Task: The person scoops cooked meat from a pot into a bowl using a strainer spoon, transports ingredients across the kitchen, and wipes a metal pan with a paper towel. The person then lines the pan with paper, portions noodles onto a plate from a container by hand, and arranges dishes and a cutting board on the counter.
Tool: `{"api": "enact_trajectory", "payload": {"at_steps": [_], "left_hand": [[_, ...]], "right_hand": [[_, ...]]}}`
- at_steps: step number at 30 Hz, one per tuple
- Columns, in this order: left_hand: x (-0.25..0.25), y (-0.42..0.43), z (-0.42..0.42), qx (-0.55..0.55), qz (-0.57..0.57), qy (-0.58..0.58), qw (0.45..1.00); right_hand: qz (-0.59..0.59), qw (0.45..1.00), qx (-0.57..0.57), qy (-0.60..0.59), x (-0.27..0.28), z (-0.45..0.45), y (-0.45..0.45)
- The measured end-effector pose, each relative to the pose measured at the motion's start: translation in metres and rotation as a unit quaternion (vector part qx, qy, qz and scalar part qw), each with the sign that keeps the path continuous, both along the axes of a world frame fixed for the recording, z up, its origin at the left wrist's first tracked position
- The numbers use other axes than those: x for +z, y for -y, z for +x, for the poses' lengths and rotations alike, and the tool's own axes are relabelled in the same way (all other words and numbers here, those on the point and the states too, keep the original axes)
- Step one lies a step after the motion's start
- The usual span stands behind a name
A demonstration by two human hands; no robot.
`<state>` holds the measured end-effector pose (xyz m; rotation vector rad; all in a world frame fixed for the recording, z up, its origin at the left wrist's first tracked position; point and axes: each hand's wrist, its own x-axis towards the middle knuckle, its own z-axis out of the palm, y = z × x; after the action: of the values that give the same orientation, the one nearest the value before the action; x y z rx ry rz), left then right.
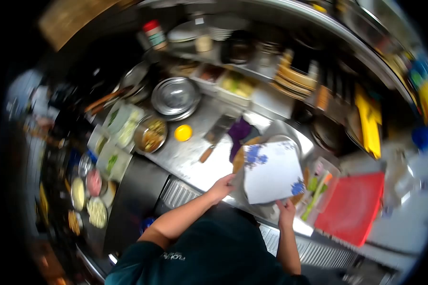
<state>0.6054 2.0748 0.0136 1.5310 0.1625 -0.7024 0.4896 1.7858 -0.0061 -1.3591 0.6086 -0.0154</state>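
Observation:
A square white plate with blue flowers (273,176) is tilted over the steel counter in front of me. My right hand (285,211) grips its near edge, fingers closed on the rim. My left hand (221,187) is just left of the plate, its fingers curled together; blur hides what they hold, if anything. A round brown board (238,162) shows partly behind the plate. Beyond my left hand lie a cleaver with a wooden handle (214,137) and a dark purple cloth (238,136).
To the left stand a metal bowl of food (150,134), an orange-yellow lid (183,133) and tubs of cut vegetables (123,128). On the right are a clear vegetable container (324,183) and a red cutting board (352,206). Stacked yellowish dishes (295,76) stand at the back.

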Motion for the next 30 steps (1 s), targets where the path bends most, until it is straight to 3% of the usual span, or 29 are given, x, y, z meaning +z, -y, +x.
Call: {"api": "enact_trajectory", "payload": {"at_steps": [4,11,15,21,25,27,30], "left_hand": [[0.034,-0.024,-0.011,0.004,-0.076,-0.054,0.996],[0.011,-0.093,-0.051,0.170,-0.185,-0.082,0.964],[0.046,-0.135,-0.074,0.247,-0.229,-0.068,0.939],[0.039,-0.206,-0.109,0.353,-0.256,-0.008,0.900],[0.048,-0.250,-0.097,0.391,-0.325,-0.026,0.861],[0.042,-0.267,-0.080,0.397,-0.337,-0.010,0.854],[0.047,-0.282,-0.033,0.405,-0.346,0.002,0.846]], "right_hand": [[0.009,1.000,0.001,0.002,0.029,0.002,-0.011],[0.084,0.992,0.095,0.022,0.050,0.047,-0.071],[0.086,0.975,0.203,0.010,0.046,0.086,-0.116],[0.120,0.941,0.316,-0.020,0.058,0.123,-0.212],[0.007,0.924,0.383,0.022,0.064,0.156,-0.266],[-0.031,0.931,0.361,0.052,0.080,0.167,-0.287],[0.011,0.956,0.279,0.095,0.084,0.170,-0.296]]}}
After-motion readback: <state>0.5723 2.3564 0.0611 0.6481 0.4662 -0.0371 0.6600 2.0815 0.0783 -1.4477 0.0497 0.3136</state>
